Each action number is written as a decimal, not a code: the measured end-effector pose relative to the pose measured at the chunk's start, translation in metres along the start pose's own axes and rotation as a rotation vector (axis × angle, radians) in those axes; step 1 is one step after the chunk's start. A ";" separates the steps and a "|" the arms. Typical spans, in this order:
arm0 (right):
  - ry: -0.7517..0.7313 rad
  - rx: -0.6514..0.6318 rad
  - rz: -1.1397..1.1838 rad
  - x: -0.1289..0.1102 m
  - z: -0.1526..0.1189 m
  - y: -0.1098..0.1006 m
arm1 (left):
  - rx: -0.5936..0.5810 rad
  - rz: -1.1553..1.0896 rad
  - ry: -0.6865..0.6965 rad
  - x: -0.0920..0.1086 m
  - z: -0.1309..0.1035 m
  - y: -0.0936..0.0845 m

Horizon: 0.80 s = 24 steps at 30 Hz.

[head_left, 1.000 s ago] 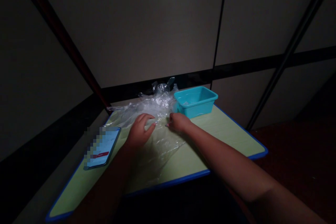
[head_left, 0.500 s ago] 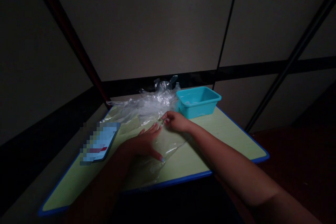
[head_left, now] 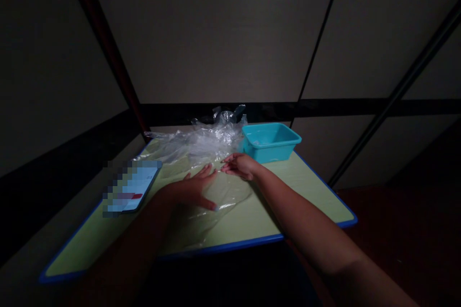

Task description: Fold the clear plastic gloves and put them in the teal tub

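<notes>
A clear plastic sheet or bag (head_left: 230, 201) lies flat on the green table (head_left: 306, 187), near its middle. My left hand (head_left: 196, 189) rests on this plastic with its fingers spread. Just to the right, my right hand (head_left: 239, 165) touches the upper part of the plastic, fingers bent and slightly apart; whether they pinch any film is too small to tell. Behind both hands lies a crumpled heap of clear plastic (head_left: 212, 141), reaching to the table's back edge.
A turquoise basket (head_left: 272, 148) stands at the back right, close to my right hand. On the left lies a phone (head_left: 139, 184) with a lit screen, partly pixelated. The table has a blue rim, with a panelled wall (head_left: 223, 33) behind it.
The view has shifted slightly. My right hand's fingers have loosened from a pinch and stretched out to the left. My left hand stays spread on the plastic.
</notes>
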State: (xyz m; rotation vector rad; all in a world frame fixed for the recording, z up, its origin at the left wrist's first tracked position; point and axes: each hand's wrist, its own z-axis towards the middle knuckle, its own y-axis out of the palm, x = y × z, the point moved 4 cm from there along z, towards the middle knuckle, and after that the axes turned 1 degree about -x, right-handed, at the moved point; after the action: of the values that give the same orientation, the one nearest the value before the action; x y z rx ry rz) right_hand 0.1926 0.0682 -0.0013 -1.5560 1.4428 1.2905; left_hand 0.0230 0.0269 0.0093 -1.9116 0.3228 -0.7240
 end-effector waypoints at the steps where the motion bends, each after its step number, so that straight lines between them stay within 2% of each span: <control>1: -0.015 0.034 0.002 0.000 0.000 -0.001 | 0.046 -0.002 -0.023 0.001 0.001 -0.001; 3: -0.038 0.075 0.012 -0.002 0.001 -0.004 | 0.114 0.016 -0.051 0.005 0.003 -0.002; 5: -0.056 0.098 0.015 -0.004 0.002 -0.006 | 0.119 0.039 -0.039 0.010 0.005 0.001; 9: -0.091 0.164 -0.004 -0.007 0.003 -0.009 | 0.026 0.056 0.001 0.013 0.005 0.008; 12: -0.113 0.169 -0.021 -0.011 -0.002 -0.009 | -0.030 0.051 -0.015 0.009 0.003 0.007; 15: -0.071 0.038 -0.102 -0.014 -0.012 -0.002 | 0.039 0.034 -0.052 0.001 0.004 -0.002; 17: -0.001 -0.078 -0.265 -0.014 -0.019 0.003 | 0.166 0.027 -0.037 -0.002 0.007 -0.009; 19: 0.066 -0.138 -0.443 -0.014 -0.026 0.005 | 0.222 0.040 -0.002 -0.002 0.010 -0.010; 21: 0.107 -0.178 -0.585 -0.014 -0.030 0.005 | 0.163 0.075 0.028 -0.001 0.013 -0.005; 24: 0.211 -0.346 -0.756 -0.009 -0.037 0.005 | 0.038 0.135 0.035 0.001 0.014 0.004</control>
State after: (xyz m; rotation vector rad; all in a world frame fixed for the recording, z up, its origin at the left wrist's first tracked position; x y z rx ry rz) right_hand 0.1968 0.0361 0.0199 -2.2229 0.6142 0.9481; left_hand 0.0330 0.0347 0.0025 -1.8239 0.4526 -0.6692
